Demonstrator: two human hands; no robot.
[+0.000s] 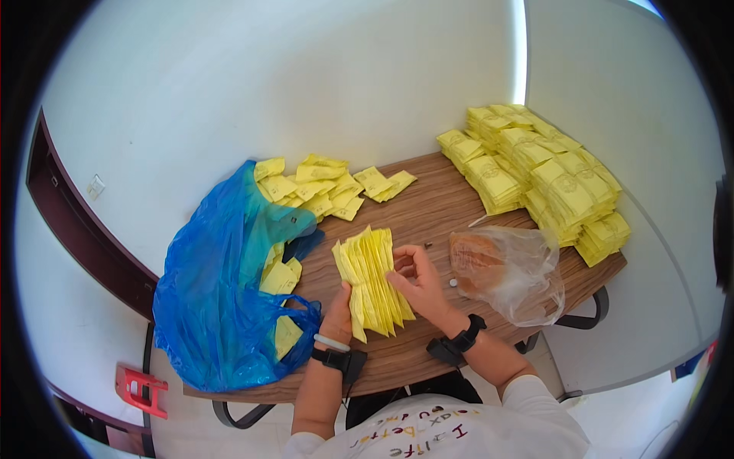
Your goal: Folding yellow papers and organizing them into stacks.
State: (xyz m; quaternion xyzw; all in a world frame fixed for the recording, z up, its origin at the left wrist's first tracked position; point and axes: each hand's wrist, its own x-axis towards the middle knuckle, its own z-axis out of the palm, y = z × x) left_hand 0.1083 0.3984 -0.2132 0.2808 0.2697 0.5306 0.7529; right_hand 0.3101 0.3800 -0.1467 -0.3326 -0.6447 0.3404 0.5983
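Observation:
A thick stack of flat yellow paper packets (373, 283) stands fanned on edge above the wooden table in front of me. My left hand (336, 314) is closed round its left side, with most of the fingers hidden behind the packets. At the stack's right edge, my right hand (419, 284) has its thumb against the packets and its fingers curled. Left of the stack lies a big blue plastic bag (222, 298), its mouth turned toward the stack. Loose yellow packets (281, 277) show in that mouth, and more packets (313, 183) lie spread behind it.
Tall piles of bundled yellow packets (562, 187) fill the table's far right corner. Nearer stands a clear plastic bag (535, 279) with an orange-brown mass inside. The brown wooden table (417, 206) meets pale walls behind. A red plastic stool (141, 389) is on the floor at left.

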